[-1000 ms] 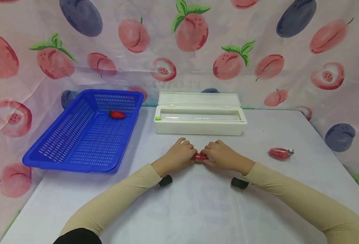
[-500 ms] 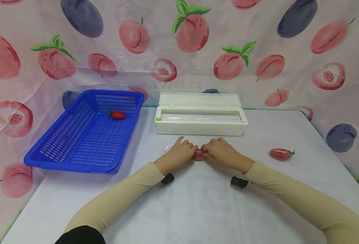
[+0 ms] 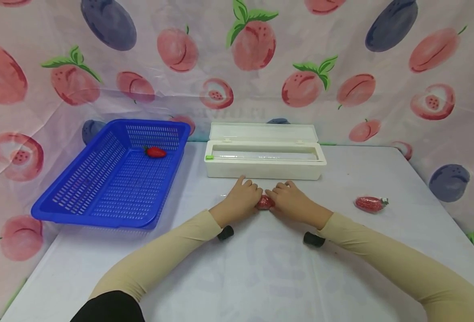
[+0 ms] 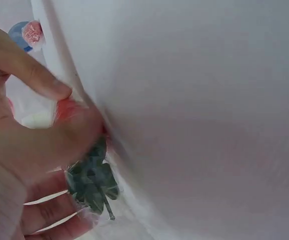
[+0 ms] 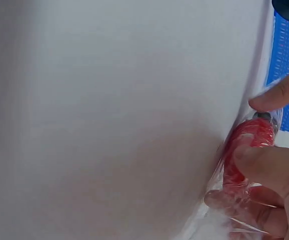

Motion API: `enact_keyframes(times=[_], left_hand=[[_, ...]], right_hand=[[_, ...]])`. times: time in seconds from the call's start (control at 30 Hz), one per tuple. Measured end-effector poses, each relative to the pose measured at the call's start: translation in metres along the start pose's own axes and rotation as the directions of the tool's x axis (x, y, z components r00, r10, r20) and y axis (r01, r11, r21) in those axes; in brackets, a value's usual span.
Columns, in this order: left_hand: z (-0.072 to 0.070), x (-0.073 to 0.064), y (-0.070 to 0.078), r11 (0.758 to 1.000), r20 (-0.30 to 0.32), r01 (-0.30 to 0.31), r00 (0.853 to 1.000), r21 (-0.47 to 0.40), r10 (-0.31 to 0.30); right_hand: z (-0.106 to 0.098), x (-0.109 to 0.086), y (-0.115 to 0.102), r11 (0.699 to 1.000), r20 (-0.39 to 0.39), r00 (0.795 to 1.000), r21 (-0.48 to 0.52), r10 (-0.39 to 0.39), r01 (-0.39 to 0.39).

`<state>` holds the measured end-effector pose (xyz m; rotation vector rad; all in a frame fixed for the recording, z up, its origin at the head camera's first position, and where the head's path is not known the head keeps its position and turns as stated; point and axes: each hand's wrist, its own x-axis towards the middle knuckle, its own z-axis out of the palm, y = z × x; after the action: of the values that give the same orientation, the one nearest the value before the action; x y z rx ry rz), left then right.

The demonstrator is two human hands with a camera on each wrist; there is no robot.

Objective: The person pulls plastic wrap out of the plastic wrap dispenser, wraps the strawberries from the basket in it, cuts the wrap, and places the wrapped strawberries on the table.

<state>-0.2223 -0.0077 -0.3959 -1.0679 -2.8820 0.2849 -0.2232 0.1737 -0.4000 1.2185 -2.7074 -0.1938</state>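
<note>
A red strawberry in clear cling film lies on the white table, between the two hands in the head view. My left hand grips its leafy end, thumb and fingers round it; dark green leaves and a stem show through the film in the left wrist view. From the other side my right hand holds the wrapped fruit, its thumb pressing on the film. Fingers hide much of the strawberry in the head view.
Behind the hands stands a white cling film box, lid raised and a roll inside. At left is a blue basket with one red strawberry. Another film-wrapped strawberry lies at right. A fruit-print cloth hangs behind.
My left hand has shifted slightly right and away from me, its wrist turning. The wrapped strawberry has moved slightly away with both hands still on it. Basket, box and other strawberries stay put.
</note>
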Motion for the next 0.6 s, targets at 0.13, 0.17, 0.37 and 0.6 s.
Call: enact_keyframes(times=[0.13, 0.17, 0.37, 0.6], left_hand=[[0.0000, 0.0001, -0.0010, 0.998, 0.025, 0.026, 0.999, -0.056, -0.024], [0.0008, 0.0002, -0.0010, 0.998, 0.020, 0.029, 0.999, -0.059, -0.028], [0.0014, -0.0026, -0.0002, 0.995, -0.015, 0.044, 0.999, -0.092, -0.045], [-0.0008, -0.0036, -0.0015, 0.994, -0.014, 0.064, 0.998, -0.090, -0.065]], right_hand=[[-0.0038, -0.0006, 0.0001, 0.999, -0.013, 1.000, 0.044, 0.027, -0.026], [-0.0039, -0.0006, 0.0002, 0.999, -0.026, 0.999, 0.039, 0.023, -0.022], [-0.0026, -0.0005, 0.0021, 0.999, -0.041, 0.999, 0.026, 0.028, -0.027], [-0.0021, 0.0009, 0.0047, 0.986, 0.066, 0.993, 0.130, 0.096, -0.104]])
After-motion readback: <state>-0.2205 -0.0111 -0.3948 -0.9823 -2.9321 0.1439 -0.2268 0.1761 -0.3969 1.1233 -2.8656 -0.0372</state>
